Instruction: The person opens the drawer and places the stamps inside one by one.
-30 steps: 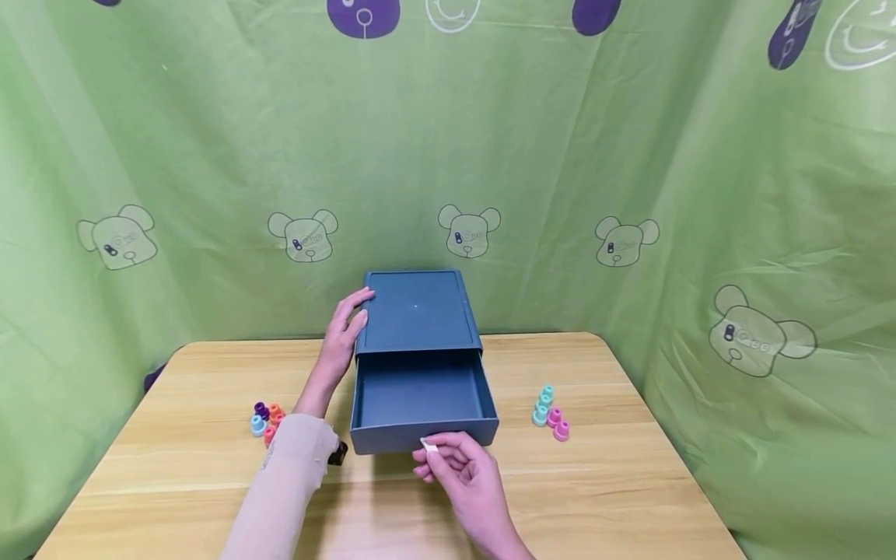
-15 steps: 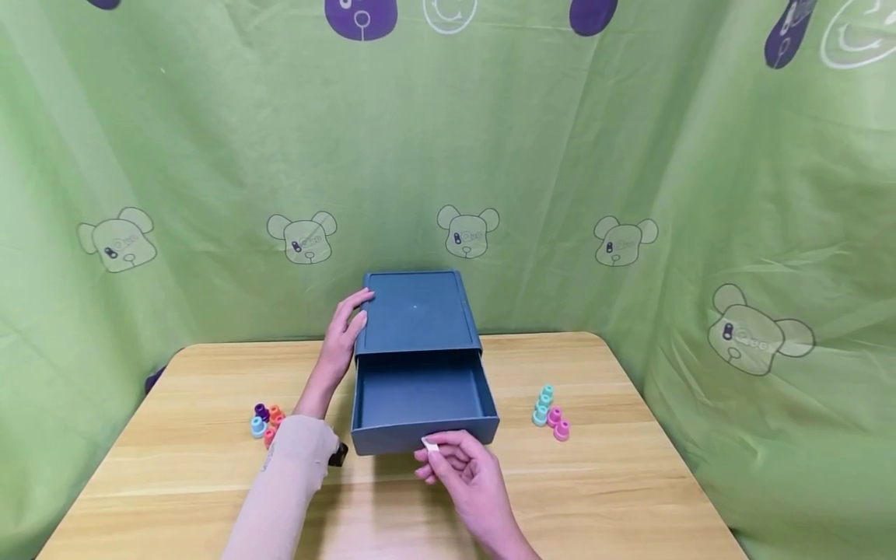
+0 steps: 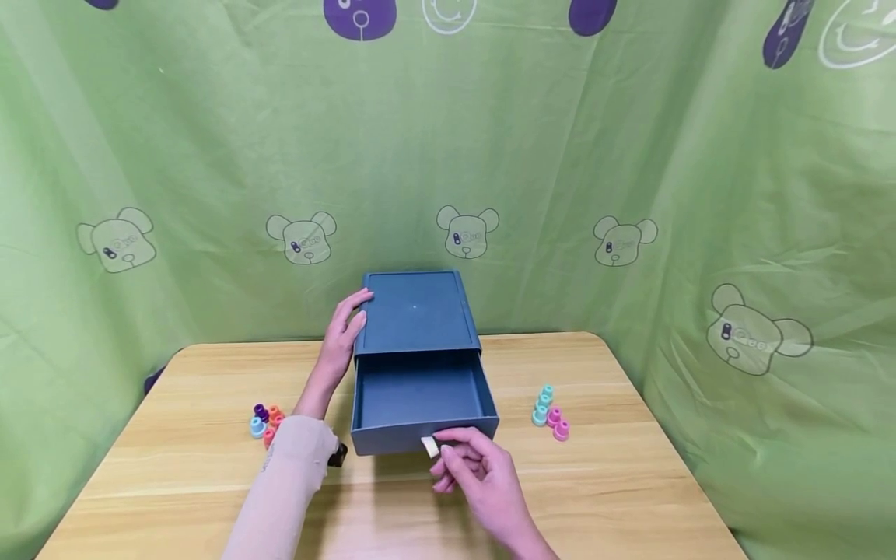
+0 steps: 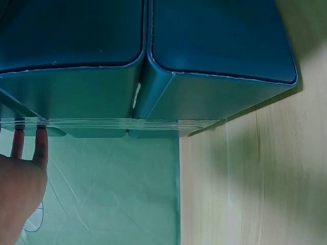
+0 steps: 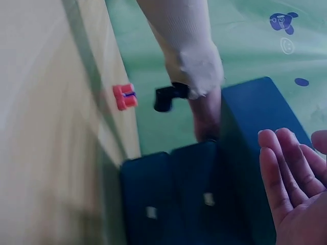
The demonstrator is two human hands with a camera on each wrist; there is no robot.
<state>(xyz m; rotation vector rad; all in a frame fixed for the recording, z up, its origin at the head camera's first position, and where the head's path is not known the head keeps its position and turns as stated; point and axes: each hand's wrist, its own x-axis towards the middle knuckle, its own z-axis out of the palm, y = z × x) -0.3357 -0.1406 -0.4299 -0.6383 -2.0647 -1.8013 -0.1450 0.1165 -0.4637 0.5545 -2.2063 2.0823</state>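
Observation:
A dark blue drawer unit [image 3: 418, 309] stands at the back middle of the wooden table. Its upper drawer [image 3: 392, 440] is pulled out toward me, and nothing lies inside it. My left hand [image 3: 340, 338] rests against the unit's left side, fingertips on the top edge; the left wrist view shows its straight fingers [image 4: 41, 148] touching the wall. Just right of the white drawer knob [image 3: 430, 446] is my right hand [image 3: 490, 486], thumb and index finger apart from it. In the right wrist view that hand's fingers [image 5: 296, 163] are extended and hold nothing.
Small purple, light blue, orange and red cup-shaped pieces [image 3: 257, 426] lie left of my left forearm. Teal and pink ones [image 3: 553, 417] lie right of the unit. Behind the table [image 3: 595, 467] hangs a green curtain [image 3: 392, 155].
My right hand has let go of the white knob and moved slightly right. My left hand and the pulled-out drawer stay where they were.

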